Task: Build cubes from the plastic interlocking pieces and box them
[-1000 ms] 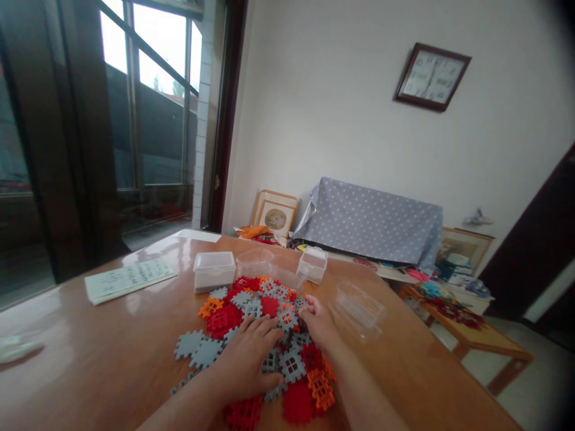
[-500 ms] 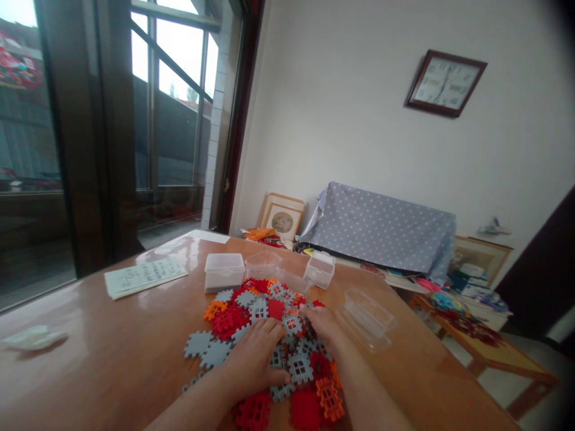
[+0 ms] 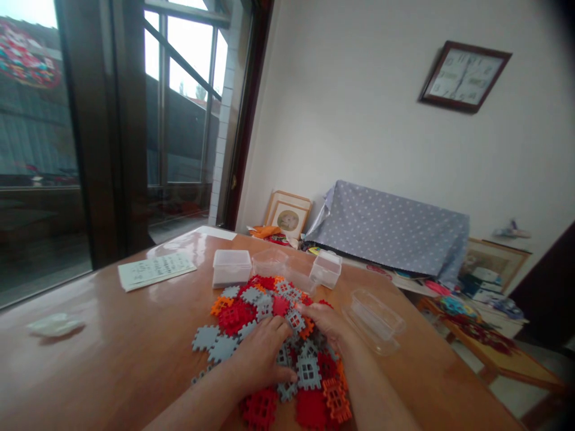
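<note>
Worktop (image 3: 112,359), left to right: paper sheet (image 3: 157,269) well clear, left hand (image 3: 260,359) flat and open on the tile pile (image 3: 238,311), grey tile (image 3: 295,320) just ahead between both hands, right hand (image 3: 330,326) nearer, curled fingertips touching it, grip unclear, clear tubs (image 3: 375,320) beyond.

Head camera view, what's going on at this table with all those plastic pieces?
A person has both hands in a pile of grey, red and orange interlocking tiles on a wooden table. The left hand lies flat on the pile; the right hand touches a grey tile, though a firm grip can't be confirmed. Clear plastic boxes stand just beyond the pile.
</note>
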`<control>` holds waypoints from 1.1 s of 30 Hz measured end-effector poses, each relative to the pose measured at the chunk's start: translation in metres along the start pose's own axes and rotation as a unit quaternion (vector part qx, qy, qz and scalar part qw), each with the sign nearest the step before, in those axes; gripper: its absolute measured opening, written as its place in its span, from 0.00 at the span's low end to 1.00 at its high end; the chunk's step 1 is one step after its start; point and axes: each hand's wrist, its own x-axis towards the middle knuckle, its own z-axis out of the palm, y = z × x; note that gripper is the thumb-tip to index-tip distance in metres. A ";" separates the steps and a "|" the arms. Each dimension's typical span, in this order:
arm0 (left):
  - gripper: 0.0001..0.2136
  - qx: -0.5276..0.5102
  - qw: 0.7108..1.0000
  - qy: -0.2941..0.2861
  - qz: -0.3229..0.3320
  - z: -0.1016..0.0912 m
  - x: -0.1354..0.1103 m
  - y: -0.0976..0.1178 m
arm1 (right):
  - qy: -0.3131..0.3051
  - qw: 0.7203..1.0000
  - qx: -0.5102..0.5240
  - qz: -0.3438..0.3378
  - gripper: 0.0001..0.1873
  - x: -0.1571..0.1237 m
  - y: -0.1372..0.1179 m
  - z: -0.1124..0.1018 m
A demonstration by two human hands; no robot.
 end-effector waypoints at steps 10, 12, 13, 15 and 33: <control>0.35 -0.004 1.000 0.004 -0.004 -0.001 -0.001 0.001 | -0.014 0.998 0.016 -0.059 0.18 -0.010 -0.011 0.012; 0.37 -0.008 1.000 0.004 -0.003 -0.004 -0.001 0.001 | 0.004 0.998 0.031 -0.054 0.16 -0.008 -0.009 0.012; 0.37 -0.009 1.000 0.008 -0.005 -0.005 -0.001 0.001 | 0.013 0.998 0.040 -0.053 0.16 -0.008 -0.008 0.012; 0.39 -0.007 0.999 0.029 -0.014 -0.008 -0.002 0.001 | 0.028 0.996 0.062 -0.054 0.15 -0.008 -0.007 0.013; 0.18 -0.115 0.959 0.221 -0.136 -0.011 0.010 -0.020 | 0.090 0.986 0.078 -0.117 0.20 0.005 -0.019 0.028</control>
